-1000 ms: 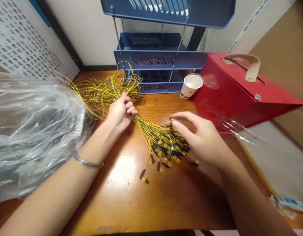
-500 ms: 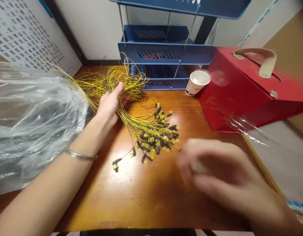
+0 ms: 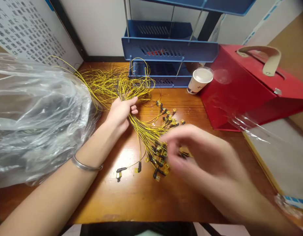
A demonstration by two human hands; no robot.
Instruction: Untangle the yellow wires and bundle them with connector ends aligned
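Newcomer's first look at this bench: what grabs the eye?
Probably the bundle of thin yellow and black wires mid-table, gripped in the left hand, its black-and-yellow ends fanned out near the motion-blurred right hand. Next, the big red box with a beige strap handle at right, and the blue slotted multi-tier rack at the back. A crumpled clear plastic bag fills the left side.

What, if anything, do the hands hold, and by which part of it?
The left hand holds the wire bundle between its looped part and the connectors; whether the blurred right hand holds anything cannot be told.
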